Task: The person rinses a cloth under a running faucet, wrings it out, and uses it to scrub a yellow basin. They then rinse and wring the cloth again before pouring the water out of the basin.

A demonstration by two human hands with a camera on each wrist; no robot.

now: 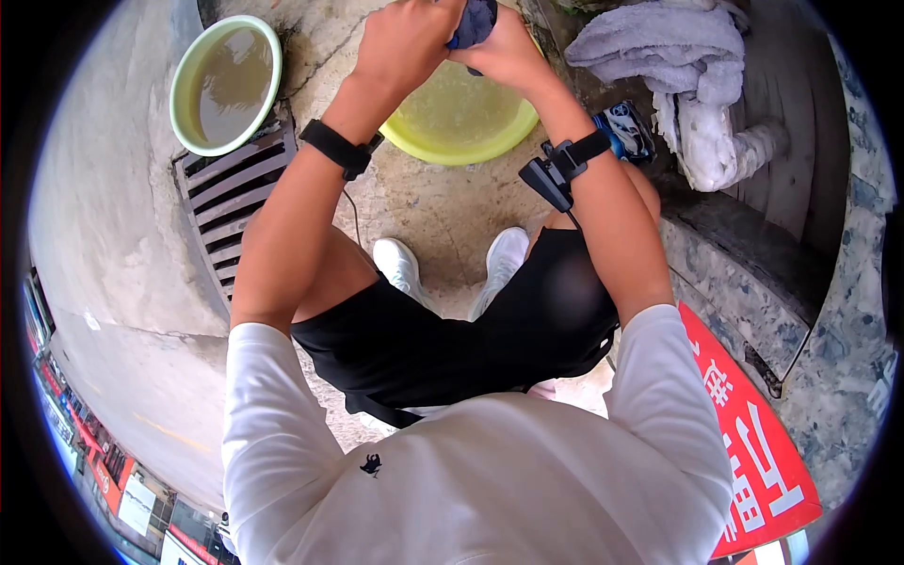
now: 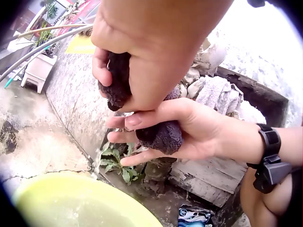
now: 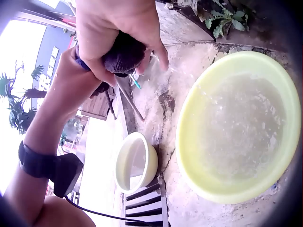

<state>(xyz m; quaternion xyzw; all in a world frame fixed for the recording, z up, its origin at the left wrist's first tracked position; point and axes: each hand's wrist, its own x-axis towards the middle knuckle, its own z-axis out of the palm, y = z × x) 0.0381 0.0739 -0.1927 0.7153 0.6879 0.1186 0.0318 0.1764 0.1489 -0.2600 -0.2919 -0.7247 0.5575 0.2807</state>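
Both hands grip a wet, dark purple cloth (image 2: 161,137) bunched up between them. My left hand (image 1: 405,40) curls its fingers tightly round one end. The other end lies in my right hand (image 1: 511,55), its thumb over the cloth and its fingers more extended in the left wrist view. Below and beside the hands stands a yellow-green basin (image 3: 189,182) of cloudy water. Drops show over the water in the right wrist view. Part of the cloth is hidden inside the left fist.
A smaller pale green basin (image 1: 179,104) of murky water stands at left beside a floor drain grate (image 1: 235,202). At right lie a grey towel (image 1: 650,42), a blue-and-black packet (image 1: 623,132) and a red sign (image 1: 744,443). A leafy plant (image 2: 118,163) grows by the wall.
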